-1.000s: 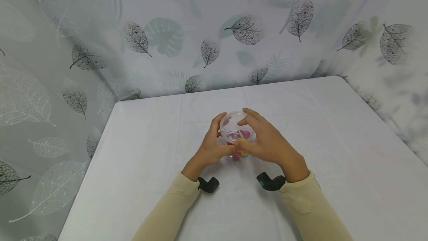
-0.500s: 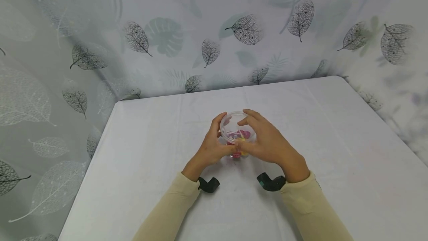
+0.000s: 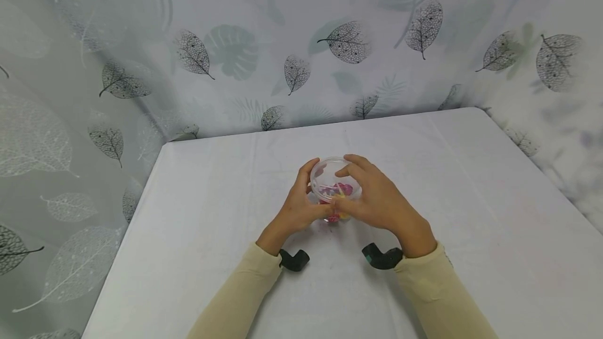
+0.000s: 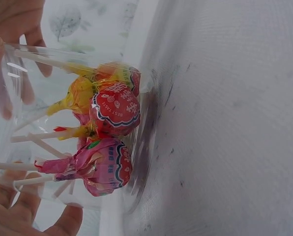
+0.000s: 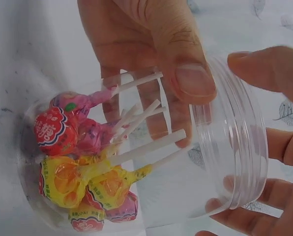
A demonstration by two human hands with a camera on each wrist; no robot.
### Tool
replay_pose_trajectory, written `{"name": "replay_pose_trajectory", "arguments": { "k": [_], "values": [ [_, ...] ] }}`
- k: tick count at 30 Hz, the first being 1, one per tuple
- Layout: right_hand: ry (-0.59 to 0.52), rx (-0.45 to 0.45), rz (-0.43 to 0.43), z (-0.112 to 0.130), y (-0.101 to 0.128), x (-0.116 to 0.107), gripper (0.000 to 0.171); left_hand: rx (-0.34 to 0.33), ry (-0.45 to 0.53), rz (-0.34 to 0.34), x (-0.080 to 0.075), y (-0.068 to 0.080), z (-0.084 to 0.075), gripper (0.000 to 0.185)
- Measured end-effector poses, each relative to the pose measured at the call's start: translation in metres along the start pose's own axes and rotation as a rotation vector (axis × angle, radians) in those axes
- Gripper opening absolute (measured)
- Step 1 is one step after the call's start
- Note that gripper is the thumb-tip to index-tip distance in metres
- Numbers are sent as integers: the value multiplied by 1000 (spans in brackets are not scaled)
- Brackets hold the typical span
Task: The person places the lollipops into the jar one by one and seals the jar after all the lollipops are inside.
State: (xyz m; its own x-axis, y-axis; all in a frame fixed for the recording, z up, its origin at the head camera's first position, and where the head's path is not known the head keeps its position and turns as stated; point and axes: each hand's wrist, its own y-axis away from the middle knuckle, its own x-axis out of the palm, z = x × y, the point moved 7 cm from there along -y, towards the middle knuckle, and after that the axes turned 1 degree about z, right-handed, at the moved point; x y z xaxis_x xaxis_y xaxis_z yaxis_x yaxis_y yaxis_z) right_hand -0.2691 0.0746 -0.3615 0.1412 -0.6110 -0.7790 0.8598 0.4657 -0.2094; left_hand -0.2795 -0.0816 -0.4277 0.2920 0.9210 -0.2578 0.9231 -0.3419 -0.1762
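Observation:
A clear plastic jar stands upright on the white cloth, with several lollipops inside. Their wrappers are red, pink and yellow, heads down and white sticks up. A clear ridged lid sits on top. My left hand holds the jar at its left side, the thumb across the front, just below the ridges in the right wrist view. From the right, my right hand grips around the lid, with thumb in front and fingers over the far side. Whether the lid is screwed tight cannot be seen.
The white-covered table spreads around both hands. Behind it hangs a leaf-printed curtain, which also closes off both sides. Black curved pieces stick out at the wrists, by the cream sleeves.
Very little differs. The right hand's fingers on the lid have shifted slightly toward me, while the left hand and jar stay in nearly the same place.

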Motion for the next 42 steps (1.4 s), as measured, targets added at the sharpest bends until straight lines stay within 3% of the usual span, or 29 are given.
{"name": "replay_pose_trajectory", "arguments": {
  "k": [10, 16, 23, 30, 37, 42],
  "values": [
    [1, 2, 17, -1, 1, -1, 47, -2, 3, 3, 1, 1, -1, 104],
    [23, 4, -19, -1, 1, -3, 52, -9, 1, 5, 1, 0, -1, 106],
    [10, 0, 15, 0, 1, -1, 49, -10, 0, -4, 0, 1, -1, 107],
    [32, 6, -27, 0, 0, -2, 50, -13, 9, 1, 1, 1, -2, 107],
    [5, 7, 23, 0, 1, 2, 47, -9, 8, 0, 0, 1, -1, 109],
    [26, 0, -13, 0, 1, -1, 48, -13, 17, 5, 1, 1, -2, 108]
  ]
}}
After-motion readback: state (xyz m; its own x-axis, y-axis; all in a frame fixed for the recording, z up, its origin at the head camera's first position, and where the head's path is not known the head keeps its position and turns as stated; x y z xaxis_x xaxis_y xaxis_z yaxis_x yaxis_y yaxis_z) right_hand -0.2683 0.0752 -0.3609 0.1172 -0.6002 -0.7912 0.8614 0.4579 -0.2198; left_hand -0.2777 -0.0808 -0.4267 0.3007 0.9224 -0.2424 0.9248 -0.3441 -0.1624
